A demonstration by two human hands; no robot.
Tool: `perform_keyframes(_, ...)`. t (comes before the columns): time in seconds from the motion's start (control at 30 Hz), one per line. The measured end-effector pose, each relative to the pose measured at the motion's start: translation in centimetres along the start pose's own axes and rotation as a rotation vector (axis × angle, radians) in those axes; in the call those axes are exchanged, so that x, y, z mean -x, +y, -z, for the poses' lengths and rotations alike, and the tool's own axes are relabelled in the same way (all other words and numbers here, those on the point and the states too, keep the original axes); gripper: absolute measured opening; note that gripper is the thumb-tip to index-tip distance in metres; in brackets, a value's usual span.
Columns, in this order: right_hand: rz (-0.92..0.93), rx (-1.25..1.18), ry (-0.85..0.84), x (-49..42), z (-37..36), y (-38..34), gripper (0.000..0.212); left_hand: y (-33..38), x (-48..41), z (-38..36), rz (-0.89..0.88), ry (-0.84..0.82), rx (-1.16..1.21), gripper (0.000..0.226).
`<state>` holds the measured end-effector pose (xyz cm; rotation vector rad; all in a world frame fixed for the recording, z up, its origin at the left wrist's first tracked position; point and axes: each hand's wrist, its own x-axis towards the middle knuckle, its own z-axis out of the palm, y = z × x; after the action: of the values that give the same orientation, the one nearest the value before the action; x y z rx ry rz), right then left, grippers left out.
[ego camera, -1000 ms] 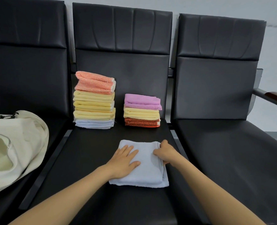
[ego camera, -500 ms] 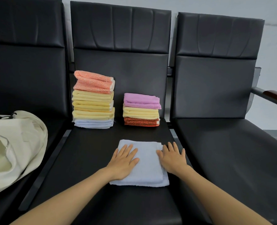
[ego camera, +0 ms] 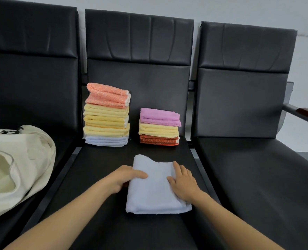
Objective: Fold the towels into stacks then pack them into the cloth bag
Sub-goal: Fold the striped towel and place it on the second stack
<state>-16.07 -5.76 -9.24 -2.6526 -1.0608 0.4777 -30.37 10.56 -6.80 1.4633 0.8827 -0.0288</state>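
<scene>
Head view: our left hand [ego camera: 124, 179] pinched the towel [ego camera: 155, 195], right hand [ego camera: 183, 184] lay flat; one-sided lifting could unfold it.

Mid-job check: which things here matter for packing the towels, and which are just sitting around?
Part of the job:
folded blue towel at the front
tall towel stack
short towel stack
cloth bag

Just there:
black seats
wooden armrest

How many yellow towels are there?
4. Three lie in the tall stack, one upon another; the fourth lies in the short stack, under the purple towel. The bag may hide more.
</scene>
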Motion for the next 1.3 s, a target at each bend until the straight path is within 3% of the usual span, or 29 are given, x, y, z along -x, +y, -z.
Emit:
perform_keyframes(0.1,-0.141,-0.090,0.061,-0.3,0.7,-0.6,0.074,1.1,1.5,-1.0,-0.070,-0.078,0.237,0.034)
perform_keyframes(0.23,-0.132,-0.272,0.040,-0.5,1.1,-1.2,0.054,3.3,3.5,-1.5,-0.139,-0.146,0.301,0.041)
perform_keyframes(0.3,-0.162,-0.656,-0.055,0.1,1.7,-2.3,0.054,4.3,4.5,-1.2,-0.192,-0.185,0.323,0.044)
perform_keyframes(0.37,-0.253,-1.210,-0.224,0.7,2.5,-3.0,0.061,5.0,5.3,-0.7,-0.233,-0.199,0.382,0.042)
perform_keyframes(0.43,-0.303,-1.593,-0.399,1.5,3.5,-3.1,0.069,5.4,5.6,0.0,-0.251,-0.184,0.450,0.039)
perform_keyframes(0.5,-0.258,-1.755,-0.524,2.1,4.2,-3.0,0.077,5.6,5.6,0.9,-0.245,-0.142,0.456,0.042)
perform_keyframes(0.57,-0.130,-1.845,-0.507,2.0,4.6,-3.0,0.069,5.5,5.1,1.9,-0.217,-0.064,0.370,0.047)
perform_keyframes(0.63,0.003,-1.773,-0.328,1.2,4.9,-2.5,0.048,5.3,4.4,2.7,-0.210,0.029,0.226,0.053)
perform_keyframes(0.67,0.047,-1.698,-0.249,0.8,5.0,-2.0,0.052,5.1,4.1,2.9,-0.223,0.065,0.171,0.057)
perform_keyframes(0.77,0.073,-1.517,-0.219,0.5,5.3,-1.5,0.045,4.6,3.6,3.1,-0.315,0.118,0.139,0.069)
perform_keyframes(0.83,0.068,-1.451,-0.234,0.3,5.4,-1.4,0.038,4.6,3.7,3.4,-0.354,0.032,0.071,0.061)
perform_keyframes(0.93,0.182,-1.375,-0.257,0.3,6.1,-0.9,0.053,4.4,3.9,3.7,-0.366,-0.075,-0.097,0.068)
perform_keyframes(1.1,0.232,-0.971,-0.266,0.1,6.7,-0.5,0.081,4.0,3.6,3.1,-0.394,-0.044,-0.208,0.086)
perform_keyframes(1.17,0.197,-0.861,-0.243,0.0,6.5,-0.5,0.082,4.0,3.5,2.9,-0.403,-0.021,-0.268,0.088)
perform_keyframes(1.3,0.189,-0.717,-0.125,0.0,6.5,-0.5,0.063,3.6,3.3,2.5,-0.419,0.051,-0.399,0.087)
